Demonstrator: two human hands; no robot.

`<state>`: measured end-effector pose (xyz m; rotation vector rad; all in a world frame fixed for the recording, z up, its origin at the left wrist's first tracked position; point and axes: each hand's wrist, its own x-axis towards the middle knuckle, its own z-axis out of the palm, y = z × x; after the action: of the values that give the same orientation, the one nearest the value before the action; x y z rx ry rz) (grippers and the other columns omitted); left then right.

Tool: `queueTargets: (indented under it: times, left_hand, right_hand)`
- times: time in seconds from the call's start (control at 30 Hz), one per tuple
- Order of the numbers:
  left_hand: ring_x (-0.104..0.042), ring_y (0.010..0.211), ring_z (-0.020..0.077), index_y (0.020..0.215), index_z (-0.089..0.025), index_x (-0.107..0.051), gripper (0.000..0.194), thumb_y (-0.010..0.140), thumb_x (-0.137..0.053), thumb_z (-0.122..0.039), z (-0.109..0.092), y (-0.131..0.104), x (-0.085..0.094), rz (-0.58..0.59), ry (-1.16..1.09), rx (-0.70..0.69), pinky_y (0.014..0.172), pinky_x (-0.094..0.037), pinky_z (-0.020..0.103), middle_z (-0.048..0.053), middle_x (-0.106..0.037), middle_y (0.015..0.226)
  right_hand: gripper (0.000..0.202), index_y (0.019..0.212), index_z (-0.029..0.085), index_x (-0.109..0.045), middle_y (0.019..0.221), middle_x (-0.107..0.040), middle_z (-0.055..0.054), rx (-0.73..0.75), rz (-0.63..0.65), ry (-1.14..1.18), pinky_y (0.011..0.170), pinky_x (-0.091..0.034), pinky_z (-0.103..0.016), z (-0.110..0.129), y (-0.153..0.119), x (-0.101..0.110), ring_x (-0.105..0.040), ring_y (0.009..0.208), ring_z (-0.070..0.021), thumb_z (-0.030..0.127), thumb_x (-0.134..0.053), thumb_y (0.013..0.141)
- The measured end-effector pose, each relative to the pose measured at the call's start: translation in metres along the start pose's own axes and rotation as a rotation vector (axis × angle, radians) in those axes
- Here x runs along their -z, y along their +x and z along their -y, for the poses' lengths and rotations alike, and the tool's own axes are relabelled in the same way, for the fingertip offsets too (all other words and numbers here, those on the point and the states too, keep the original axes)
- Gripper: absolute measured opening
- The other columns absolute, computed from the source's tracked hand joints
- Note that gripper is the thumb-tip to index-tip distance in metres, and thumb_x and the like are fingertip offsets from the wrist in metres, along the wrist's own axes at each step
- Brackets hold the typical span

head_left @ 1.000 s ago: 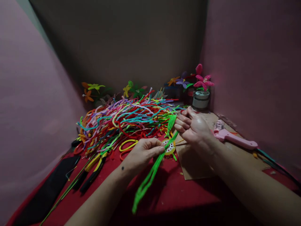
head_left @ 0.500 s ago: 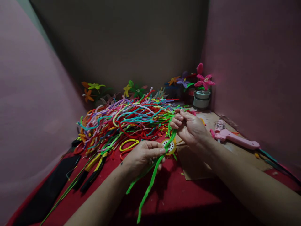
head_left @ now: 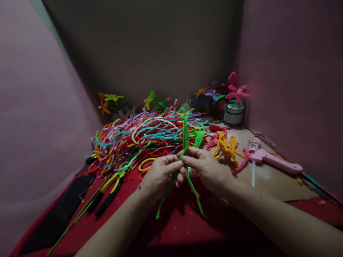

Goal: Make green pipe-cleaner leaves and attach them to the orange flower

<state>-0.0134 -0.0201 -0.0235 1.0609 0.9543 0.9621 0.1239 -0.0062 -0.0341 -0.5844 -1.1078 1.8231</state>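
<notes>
Both hands meet over the red cloth near the middle of the view. My left hand [head_left: 167, 172] pinches a green fuzzy stem piece [head_left: 185, 134] between thumb and fingers. Close against it on the right, my right hand [head_left: 202, 165] pinches the same piece with its fingertips. Narrow green loops stand up above the fingers, one upright and one leaning right. Two loose green ends hang below the hands, spread apart. Behind them lies a heap of multicoloured fuzzy stems [head_left: 152, 130].
Yellow-and-black pliers [head_left: 111, 192] and a black strip [head_left: 57, 214] lie left. A pink glue gun [head_left: 278, 161] and orange fuzzy pieces [head_left: 227, 148] rest on cardboard at right. Fuzzy flowers and a grey jar [head_left: 233, 114] stand behind.
My right hand has come down from the upper part of the green piece to beside my left hand. The loops now show upright, and one hanging end has swung right. The view has shifted slightly.
</notes>
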Motion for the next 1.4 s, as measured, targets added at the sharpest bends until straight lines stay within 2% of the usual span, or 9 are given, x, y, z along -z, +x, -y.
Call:
queueTargets:
  times: [0.2,0.3,0.53,0.63,0.77,0.9,1.1,1.27,1.4]
  left_hand:
    - [-0.048,0.04,0.0057,0.077,-0.012,-0.062,0.018,0.074,-0.06,-0.029,-0.007,-0.006,-0.003,-0.117,0.17,-0.049,0.038,-0.035,0.016,0.0,-0.058,0.055]
    - [-0.046,0.04,0.0062,0.082,-0.012,-0.065,0.022,0.072,-0.061,-0.032,-0.013,-0.007,-0.005,-0.188,0.251,-0.088,0.039,-0.035,0.017,-0.001,-0.056,0.051]
    - [-0.044,0.041,0.0054,0.08,-0.012,-0.063,0.021,0.069,-0.064,-0.03,-0.013,-0.009,-0.002,-0.244,0.237,-0.136,0.041,-0.032,0.016,-0.003,-0.054,0.049]
    - [-0.042,0.038,0.0042,0.081,-0.014,-0.058,0.021,0.069,-0.064,-0.03,-0.014,-0.006,0.004,-0.317,0.121,-0.171,0.038,-0.032,0.015,-0.005,-0.053,0.048]
    - [-0.044,0.038,0.0046,0.077,-0.016,-0.052,0.022,0.064,-0.066,-0.027,-0.013,0.0,0.014,-0.406,-0.066,-0.218,0.033,-0.031,0.014,-0.005,-0.053,0.055]
    - [-0.039,0.033,0.0041,0.073,-0.015,-0.051,0.02,0.068,-0.063,-0.03,-0.007,0.003,0.012,-0.309,0.026,-0.113,0.03,-0.029,0.015,-0.006,-0.05,0.049]
    - [-0.041,0.037,0.0041,0.081,-0.015,-0.056,0.019,0.07,-0.062,-0.03,-0.006,-0.005,-0.002,-0.223,0.204,-0.08,0.033,-0.029,0.014,-0.006,-0.051,0.051]
    - [-0.041,0.036,0.0044,0.08,-0.014,-0.059,0.018,0.072,-0.06,-0.029,-0.009,-0.006,0.0,-0.152,0.289,-0.073,0.034,-0.029,0.016,-0.004,-0.053,0.052]
    - [-0.044,0.037,0.0046,0.078,-0.014,-0.059,0.016,0.07,-0.061,-0.028,-0.009,-0.005,0.004,-0.152,0.263,-0.091,0.037,-0.031,0.016,-0.004,-0.053,0.051]
  right_hand:
    - [0.023,0.075,0.014,-0.061,0.06,-0.058,0.0,-0.011,-0.109,-0.021,0.046,-0.039,-0.019,0.0,0.005,0.011,-0.051,0.048,-0.008,0.033,-0.069,0.065]
    - [0.022,0.075,0.014,-0.063,0.06,-0.058,0.001,-0.012,-0.134,0.008,0.04,-0.035,-0.018,0.0,0.007,0.014,-0.045,0.043,-0.0057,0.032,-0.069,0.064]
    - [0.017,0.082,0.014,-0.061,0.049,-0.05,0.004,-0.093,-0.172,0.091,0.043,-0.04,-0.021,0.005,0.004,0.012,-0.045,0.042,-0.0077,0.017,-0.065,0.065]
    - [0.023,0.087,0.015,-0.058,0.055,-0.053,0.003,-0.018,-0.206,0.127,0.043,-0.04,-0.021,0.011,0.003,0.01,-0.048,0.044,-0.0078,0.014,-0.063,0.065]
    - [0.025,0.083,0.018,-0.051,0.059,-0.054,0.005,0.204,-0.26,0.211,0.046,-0.042,-0.021,0.019,0.004,0.007,-0.051,0.045,-0.0082,0.014,-0.065,0.063]
    - [0.031,0.084,0.02,-0.048,0.056,-0.051,0.008,0.225,-0.205,0.125,0.045,-0.042,-0.022,0.016,0.002,0.004,-0.051,0.044,-0.0084,0.014,-0.069,0.061]
    - [0.037,0.082,0.018,-0.047,0.056,-0.053,0.008,0.042,-0.14,0.038,0.041,-0.035,-0.019,0.003,0.002,0.005,-0.047,0.041,-0.0064,0.019,-0.074,0.057]
    - [0.026,0.082,0.015,-0.055,0.056,-0.055,0.004,0.014,-0.088,0.006,0.043,-0.037,-0.021,-0.001,0.004,0.01,-0.048,0.042,-0.0078,0.019,-0.07,0.061]
    - [0.016,0.074,0.015,-0.056,0.06,-0.057,0.002,0.048,-0.118,-0.059,0.047,-0.04,-0.023,0.0,0.003,0.01,-0.05,0.046,-0.009,0.018,-0.066,0.063]
